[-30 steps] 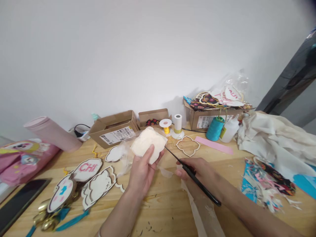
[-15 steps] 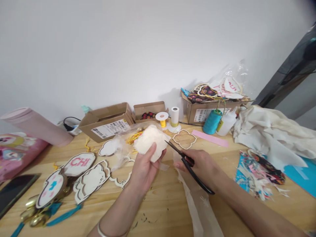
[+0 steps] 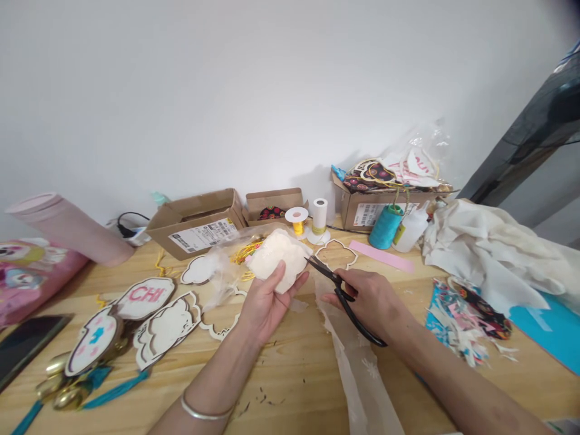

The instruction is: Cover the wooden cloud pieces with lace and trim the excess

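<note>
Left hand (image 3: 267,305) is cupping a puffy cream cloud-shaped padded piece (image 3: 277,261), fingers curled under it and thumb pressing on its face, a little above the pale wooden surface (image 3: 290,386) near the middle. Right hand (image 3: 367,299) is clamped around the finger loops of black-handled steel scissors (image 3: 344,295), their narrow blades pointing left and sitting just beside the padded piece's right edge. A long strip of sheer white embroidered fabric (image 3: 357,368) is lying on the surface beneath the right hand, running toward the near edge. Just left of the padded piece, a crinkled clear plastic film (image 3: 222,272) is resting over a tangle of yellow thread (image 3: 247,255). Farther left, a white plaque with pink "CHI" lettering (image 3: 145,297) and a wooden cloud-shaped frame (image 3: 167,329) are lying flat. Toward the far side, an open wooden quatrefoil frame (image 3: 335,255) is sitting just beyond the scissor tips, beside a flat pink strip (image 3: 380,256), while a teal thread cone (image 3: 385,226) is standing at far right, near crumpled cream cloth (image 3: 489,254).
</note>
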`<action>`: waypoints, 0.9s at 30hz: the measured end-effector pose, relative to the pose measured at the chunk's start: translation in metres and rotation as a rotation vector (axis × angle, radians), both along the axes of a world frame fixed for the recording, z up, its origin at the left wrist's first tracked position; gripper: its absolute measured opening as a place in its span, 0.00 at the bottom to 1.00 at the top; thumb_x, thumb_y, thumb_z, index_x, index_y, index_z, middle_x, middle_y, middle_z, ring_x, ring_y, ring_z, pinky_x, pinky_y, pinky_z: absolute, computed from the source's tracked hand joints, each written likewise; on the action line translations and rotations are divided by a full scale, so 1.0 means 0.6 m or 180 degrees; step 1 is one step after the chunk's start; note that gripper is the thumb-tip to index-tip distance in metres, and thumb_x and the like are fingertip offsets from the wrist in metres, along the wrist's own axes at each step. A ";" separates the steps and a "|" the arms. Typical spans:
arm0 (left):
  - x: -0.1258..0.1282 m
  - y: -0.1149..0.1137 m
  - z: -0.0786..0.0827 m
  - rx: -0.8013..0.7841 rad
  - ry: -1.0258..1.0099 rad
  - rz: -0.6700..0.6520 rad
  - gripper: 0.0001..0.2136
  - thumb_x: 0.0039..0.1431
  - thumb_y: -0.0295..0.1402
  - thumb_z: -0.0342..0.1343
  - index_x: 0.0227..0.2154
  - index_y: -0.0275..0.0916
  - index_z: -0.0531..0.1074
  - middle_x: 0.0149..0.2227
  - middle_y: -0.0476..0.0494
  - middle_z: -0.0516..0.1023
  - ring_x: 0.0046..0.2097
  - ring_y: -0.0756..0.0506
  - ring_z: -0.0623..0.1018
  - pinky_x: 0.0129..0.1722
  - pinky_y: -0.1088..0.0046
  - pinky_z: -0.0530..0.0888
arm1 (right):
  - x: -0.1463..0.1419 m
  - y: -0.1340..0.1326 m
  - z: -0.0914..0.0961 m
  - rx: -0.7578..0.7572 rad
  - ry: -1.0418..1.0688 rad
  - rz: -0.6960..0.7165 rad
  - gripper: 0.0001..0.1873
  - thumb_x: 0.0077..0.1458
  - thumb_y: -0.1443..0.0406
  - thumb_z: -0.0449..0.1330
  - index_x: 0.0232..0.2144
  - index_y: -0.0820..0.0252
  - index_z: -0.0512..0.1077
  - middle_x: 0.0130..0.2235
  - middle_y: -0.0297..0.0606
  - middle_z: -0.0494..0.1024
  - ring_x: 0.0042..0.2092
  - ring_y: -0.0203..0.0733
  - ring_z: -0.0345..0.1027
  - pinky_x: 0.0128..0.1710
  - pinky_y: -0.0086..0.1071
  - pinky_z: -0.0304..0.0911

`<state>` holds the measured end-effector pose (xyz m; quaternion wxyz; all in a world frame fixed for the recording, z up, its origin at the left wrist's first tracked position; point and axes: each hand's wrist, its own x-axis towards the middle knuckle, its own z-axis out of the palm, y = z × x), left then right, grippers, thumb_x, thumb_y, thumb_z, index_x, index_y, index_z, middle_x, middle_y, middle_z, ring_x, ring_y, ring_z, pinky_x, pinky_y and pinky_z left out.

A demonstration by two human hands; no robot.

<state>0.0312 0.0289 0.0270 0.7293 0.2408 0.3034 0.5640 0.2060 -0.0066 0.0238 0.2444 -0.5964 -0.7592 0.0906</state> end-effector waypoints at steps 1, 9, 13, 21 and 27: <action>0.000 0.001 -0.001 -0.0009 -0.0009 -0.0005 0.20 0.53 0.23 0.53 0.49 0.43 0.64 0.45 0.42 0.74 0.42 0.45 0.76 0.44 0.62 0.73 | 0.000 0.000 0.000 0.0004 -0.0002 0.0002 0.14 0.51 0.55 0.52 0.24 0.60 0.66 0.20 0.32 0.67 0.21 0.33 0.56 0.22 0.26 0.47; -0.002 0.002 -0.004 -0.0040 -0.0076 -0.0031 0.19 0.54 0.22 0.52 0.49 0.42 0.64 0.44 0.42 0.75 0.41 0.45 0.76 0.42 0.63 0.74 | 0.004 0.004 -0.006 0.0112 -0.0090 -0.0014 0.15 0.51 0.54 0.52 0.24 0.60 0.67 0.20 0.32 0.67 0.21 0.33 0.57 0.22 0.26 0.47; -0.004 0.002 -0.004 -0.0104 -0.0052 0.0011 0.19 0.54 0.22 0.52 0.49 0.41 0.65 0.45 0.42 0.75 0.42 0.45 0.76 0.40 0.65 0.75 | 0.006 0.005 -0.009 0.0193 -0.0145 0.0015 0.16 0.51 0.54 0.51 0.24 0.60 0.67 0.20 0.33 0.67 0.21 0.33 0.57 0.22 0.26 0.46; -0.007 0.002 -0.004 -0.0080 -0.0067 -0.0054 0.19 0.53 0.23 0.52 0.49 0.41 0.64 0.44 0.41 0.75 0.42 0.43 0.76 0.40 0.63 0.75 | 0.010 0.007 -0.016 0.0511 -0.0177 0.0073 0.19 0.52 0.53 0.50 0.24 0.61 0.68 0.18 0.33 0.67 0.20 0.33 0.57 0.21 0.26 0.45; -0.008 0.001 -0.004 -0.0033 -0.0151 -0.0128 0.21 0.53 0.23 0.52 0.50 0.42 0.63 0.45 0.41 0.75 0.42 0.44 0.76 0.42 0.64 0.74 | 0.008 0.003 -0.020 0.0786 -0.0353 0.0058 0.21 0.54 0.52 0.47 0.26 0.62 0.69 0.19 0.34 0.69 0.19 0.33 0.59 0.20 0.27 0.44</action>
